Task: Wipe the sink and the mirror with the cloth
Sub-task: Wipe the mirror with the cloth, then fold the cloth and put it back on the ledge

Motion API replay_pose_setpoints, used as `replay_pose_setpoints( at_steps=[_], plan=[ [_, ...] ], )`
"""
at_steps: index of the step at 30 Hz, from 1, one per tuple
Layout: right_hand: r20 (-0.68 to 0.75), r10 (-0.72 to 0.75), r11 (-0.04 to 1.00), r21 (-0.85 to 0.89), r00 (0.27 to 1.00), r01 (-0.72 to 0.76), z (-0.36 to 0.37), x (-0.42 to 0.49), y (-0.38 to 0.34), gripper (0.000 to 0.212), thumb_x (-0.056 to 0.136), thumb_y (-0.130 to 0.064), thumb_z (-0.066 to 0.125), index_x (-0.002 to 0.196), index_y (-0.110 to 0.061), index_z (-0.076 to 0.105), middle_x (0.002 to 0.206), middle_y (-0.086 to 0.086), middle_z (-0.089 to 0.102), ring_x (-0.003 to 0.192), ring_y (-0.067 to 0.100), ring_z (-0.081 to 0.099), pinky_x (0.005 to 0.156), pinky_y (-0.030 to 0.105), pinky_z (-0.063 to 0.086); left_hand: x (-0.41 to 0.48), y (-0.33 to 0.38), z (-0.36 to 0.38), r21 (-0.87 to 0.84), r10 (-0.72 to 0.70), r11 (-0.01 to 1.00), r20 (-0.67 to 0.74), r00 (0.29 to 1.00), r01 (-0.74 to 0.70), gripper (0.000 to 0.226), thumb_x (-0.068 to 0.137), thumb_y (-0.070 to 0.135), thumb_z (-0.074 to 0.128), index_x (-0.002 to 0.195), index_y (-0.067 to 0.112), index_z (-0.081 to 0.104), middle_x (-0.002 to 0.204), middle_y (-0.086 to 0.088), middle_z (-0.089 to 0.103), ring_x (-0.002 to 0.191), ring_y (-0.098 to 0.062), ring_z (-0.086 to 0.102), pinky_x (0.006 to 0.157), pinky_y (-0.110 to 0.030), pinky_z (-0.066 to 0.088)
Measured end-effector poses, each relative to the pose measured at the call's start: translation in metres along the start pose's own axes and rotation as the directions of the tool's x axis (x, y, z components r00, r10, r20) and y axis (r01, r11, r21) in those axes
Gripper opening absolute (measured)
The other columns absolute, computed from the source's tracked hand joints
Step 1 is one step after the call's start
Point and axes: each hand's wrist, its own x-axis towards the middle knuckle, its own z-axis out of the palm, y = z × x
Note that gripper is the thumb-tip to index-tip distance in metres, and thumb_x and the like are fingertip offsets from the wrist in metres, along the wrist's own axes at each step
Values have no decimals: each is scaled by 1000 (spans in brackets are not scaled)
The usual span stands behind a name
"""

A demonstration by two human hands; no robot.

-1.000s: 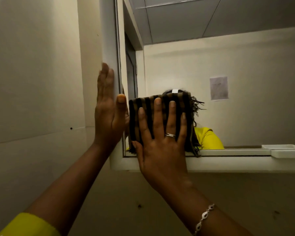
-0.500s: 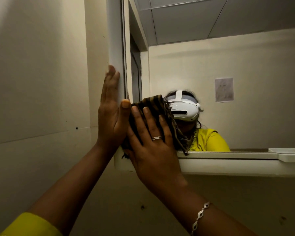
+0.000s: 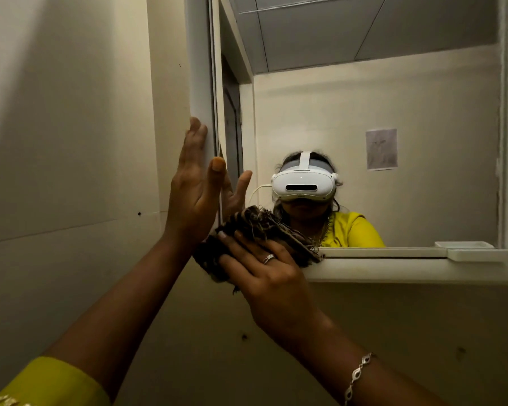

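Observation:
A wall mirror in a white frame fills the upper right. My right hand presses a brown striped cloth against the mirror's bottom left corner and the white ledge below the glass. My left hand lies flat, fingers up, against the frame's left edge, holding nothing. The sink is out of view. The mirror reflects a person in a yellow top with a white headset.
A beige wall runs along the left, close to my left arm. A small white tray sits at the ledge's right end. More beige wall lies under the ledge.
My right hand has slid the cloth down from the glass to the bottom left corner and ledge, bunching it. My left hand stays on the frame.

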Motion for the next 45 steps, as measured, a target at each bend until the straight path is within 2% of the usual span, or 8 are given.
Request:
replay_pose_setpoints(
  at_steps=[9, 12, 19, 23, 31, 39, 42, 45],
  plan=[
    [143, 176, 946, 250, 974, -207, -25, 6, -8, 27, 85, -20, 50, 108, -19, 65, 108, -2, 71, 90, 17, 67, 88, 38, 47, -11, 22, -1, -48, -165, 984, 95, 982, 170, 124, 55, 94, 6, 147, 10, 8, 157, -6, -1, 145, -20, 1, 118, -44, 10],
    [365, 225, 795, 467, 903, -387, -45, 13, -4, 31, 96, -21, 45, 126, -22, 54, 111, -1, 66, 93, 9, 51, 82, 21, 31, -9, 30, -1, -44, -198, 978, 100, 975, 203, 129, 51, 96, 4, 147, 10, 6, 157, -5, -4, 144, -18, -2, 118, -43, 7],
    [565, 211, 349, 719, 798, -601, -67, 9, 6, 26, 97, -16, 41, 120, -17, 52, 103, -9, 54, 93, 2, 53, 78, 16, 48, -3, 36, -17, -151, -388, 897, 184, 903, 416, 105, 65, 88, 19, 147, 22, 17, 156, -2, 17, 141, -19, 20, 115, -41, 20],
    [669, 228, 68, 714, 707, -697, -82, 9, 20, 25, 97, -18, 40, 115, -21, 56, 114, 0, 60, 110, 16, 55, 97, 37, 45, -11, 63, -32, -15, -353, 932, 185, 917, 361, 57, 78, 59, 36, 127, 30, 43, 147, -4, 37, 135, -19, 34, 108, -37, 30],
    [723, 229, -155, 688, 652, -709, -131, -7, 54, 25, 96, -17, 40, 107, -24, 61, 113, 1, 65, 111, 19, 57, 98, 41, 46, -38, 127, -35, -203, -406, 769, 579, 708, 606, 67, 42, 54, 73, 101, 24, 62, 96, 13, 71, 88, 0, 66, 63, -6, 49],
    [723, 322, -68, 662, 612, -746, -198, -41, 98, 24, 94, -26, 42, 101, -21, 64, 93, -8, 68, 96, 11, 62, 86, 30, 50, -32, 191, 14, -190, -470, 711, 588, 658, 677, 15, 69, 15, 65, 80, 7, 59, 66, -3, 65, 57, -9, 64, 47, -18, 52],
    [724, 285, 112, 626, 628, -772, -226, -52, 116, 42, 84, -53, 50, 114, -26, 58, 109, -12, 62, 106, 8, 57, 94, 33, 47, -31, 215, 35, -195, -449, 725, 593, 668, 660, 3, 78, 8, 62, 80, 7, 59, 66, -4, 62, 51, -5, 62, 43, -15, 48],
    [724, 256, 308, 567, 641, -764, -255, -62, 134, 44, 75, -35, 66, 117, -25, 55, 116, 2, 60, 105, 17, 61, 89, 35, 53, -30, 237, 54, -227, -405, 735, 609, 682, 639, 3, 77, 5, 62, 79, 7, 59, 61, -2, 64, 50, -5, 63, 42, -13, 47]
  ],
)
